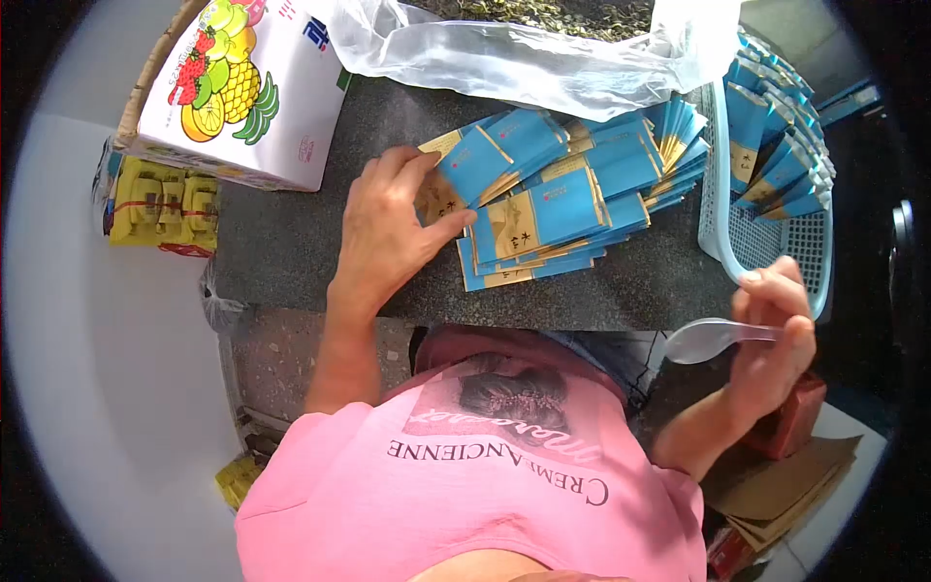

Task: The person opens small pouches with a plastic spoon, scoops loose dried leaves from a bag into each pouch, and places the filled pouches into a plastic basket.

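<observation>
My left hand [380,218] is at the left end of a spread pile of blue-and-gold paper packets [543,213] on the dark table. Its thumb and index finger grip one packet [444,182] by its sides. In my right hand [776,339], held off the table's front edge, is a clear plastic spoon [703,339] with its bowl pointing left. The packets overlap in several fanned stacks. A blue plastic basket [716,184] stands right of them, with more upright blue packets [771,145] inside, and my right fingertips are near its front rim.
A clear plastic bag [524,63] of dried leaves [567,15] lies open at the back of the table [281,252]. At the back left stands a white carton with fruit pictures [252,87]. Yellow packages [160,204] sit left of the table. Flattened cardboard [786,490] lies at lower right.
</observation>
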`<state>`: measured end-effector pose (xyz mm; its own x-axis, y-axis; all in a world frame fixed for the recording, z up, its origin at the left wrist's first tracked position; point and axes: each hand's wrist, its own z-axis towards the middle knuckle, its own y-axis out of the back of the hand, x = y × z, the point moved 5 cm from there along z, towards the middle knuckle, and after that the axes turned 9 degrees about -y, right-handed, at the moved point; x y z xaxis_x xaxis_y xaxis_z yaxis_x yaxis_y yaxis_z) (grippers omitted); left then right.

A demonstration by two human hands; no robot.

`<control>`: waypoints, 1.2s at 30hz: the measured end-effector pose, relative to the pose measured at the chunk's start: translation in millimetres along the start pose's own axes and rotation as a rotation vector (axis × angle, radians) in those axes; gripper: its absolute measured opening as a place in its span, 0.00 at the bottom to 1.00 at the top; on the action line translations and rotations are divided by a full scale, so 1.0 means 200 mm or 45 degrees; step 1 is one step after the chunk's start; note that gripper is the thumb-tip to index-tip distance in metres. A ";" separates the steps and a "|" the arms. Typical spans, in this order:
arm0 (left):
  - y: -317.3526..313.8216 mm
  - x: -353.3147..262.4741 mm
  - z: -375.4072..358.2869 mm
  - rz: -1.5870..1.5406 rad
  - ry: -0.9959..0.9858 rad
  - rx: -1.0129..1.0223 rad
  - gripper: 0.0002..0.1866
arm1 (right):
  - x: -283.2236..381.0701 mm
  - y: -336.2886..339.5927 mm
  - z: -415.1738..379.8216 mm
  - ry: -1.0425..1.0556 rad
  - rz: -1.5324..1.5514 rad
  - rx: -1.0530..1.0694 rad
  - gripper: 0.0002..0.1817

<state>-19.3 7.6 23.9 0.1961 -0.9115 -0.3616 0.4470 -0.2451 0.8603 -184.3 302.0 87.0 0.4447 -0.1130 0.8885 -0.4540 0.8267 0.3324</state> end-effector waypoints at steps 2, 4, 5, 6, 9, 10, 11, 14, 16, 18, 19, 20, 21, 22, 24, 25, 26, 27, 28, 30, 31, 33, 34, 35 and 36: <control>-0.02 0.00 0.01 0.016 0.010 0.052 0.29 | -0.02 -0.09 -0.02 -0.096 0.161 -0.072 0.36; -0.03 0.00 0.01 0.008 0.054 0.058 0.29 | -0.08 -0.13 -0.06 -0.176 0.268 -0.076 0.36; -0.04 0.00 0.01 0.008 0.047 0.064 0.29 | -0.11 -0.14 -0.08 -0.254 0.372 -0.080 0.36; -0.03 0.01 0.01 -0.033 0.032 0.003 0.28 | -0.13 -0.15 -0.09 -0.286 0.451 -0.087 0.34; -0.01 0.03 0.00 -0.161 0.045 -0.070 0.27 | -0.14 -0.18 -0.09 -0.318 0.470 -0.119 0.33; -0.01 0.04 -0.01 -0.242 0.091 -0.091 0.27 | -0.13 -0.18 -0.08 -0.283 0.487 -0.107 0.29; -0.01 0.03 -0.01 -0.243 0.085 -0.086 0.27 | -0.13 -0.18 -0.07 -0.286 0.487 -0.114 0.29; 0.05 -0.03 -0.03 -0.385 0.007 -0.135 0.28 | -0.14 -0.20 -0.06 -0.256 0.824 -0.112 0.19; 0.06 -0.10 -0.04 -0.721 -0.009 -0.104 0.30 | -0.12 -0.21 -0.06 -0.268 0.801 -0.122 0.19; 0.04 -0.16 -0.06 -0.810 -0.075 -0.075 0.31 | -0.07 -0.24 -0.06 -0.303 0.764 -0.124 0.18; 0.02 -0.19 -0.06 -0.898 -0.141 -0.059 0.33 | -0.05 -0.23 -0.06 -0.313 0.763 -0.143 0.18; 0.01 -0.22 -0.06 -0.902 -0.153 -0.039 0.32 | -0.02 -0.23 -0.05 -0.227 0.689 -0.126 0.18; 0.00 -0.23 -0.05 -0.913 -0.161 -0.018 0.32 | 0.00 -0.23 -0.05 -0.141 0.612 -0.107 0.18; -0.01 -0.26 -0.03 -0.910 -0.278 -0.041 0.32 | 0.01 -0.22 -0.04 -0.098 0.542 -0.162 0.18; -0.02 -0.30 -0.02 -0.921 -0.328 -0.072 0.30 | 0.03 -0.18 -0.05 -0.068 0.460 -0.194 0.18; -0.03 -0.30 -0.02 -0.930 -0.324 -0.061 0.30 | 0.05 -0.17 -0.05 -0.029 0.386 -0.208 0.19; -0.03 -0.30 -0.02 -0.948 -0.296 -0.088 0.30 | 0.04 -0.17 -0.07 -0.041 0.392 -0.249 0.19; -0.04 -0.29 -0.02 -0.964 -0.271 -0.118 0.30 | 0.05 -0.17 -0.08 -0.045 0.391 -0.252 0.19; -0.04 -0.29 -0.01 -0.981 -0.244 -0.161 0.30 | 0.05 -0.17 -0.10 -0.068 0.403 -0.229 0.18; -0.04 -0.29 -0.01 -0.988 -0.212 -0.154 0.30 | 0.06 -0.18 -0.11 -0.102 0.429 -0.200 0.17; -0.04 -0.29 -0.01 -0.994 -0.181 -0.152 0.30 | 0.06 -0.18 -0.12 -0.105 0.428 -0.204 0.17; -0.05 -0.28 -0.01 -0.992 -0.188 -0.150 0.30 | 0.06 -0.20 -0.12 -0.108 0.430 -0.150 0.15; -0.05 -0.28 -0.01 -0.986 -0.191 -0.154 0.30 | 0.06 -0.20 -0.11 -0.089 0.408 -0.141 0.12; -0.06 -0.28 -0.01 -0.986 -0.192 -0.152 0.30 | 0.05 -0.20 -0.11 -0.090 0.408 -0.143 0.12; -0.06 -0.29 -0.01 -0.969 -0.196 -0.143 0.30 | 0.05 -0.21 -0.12 -0.088 0.380 -0.125 0.10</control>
<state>-34.2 62.8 34.5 -0.3188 -0.5437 -0.7763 0.4971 -0.7933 0.3515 -142.9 278.3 73.7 0.2479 0.1084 0.9627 -0.4786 0.8777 0.0244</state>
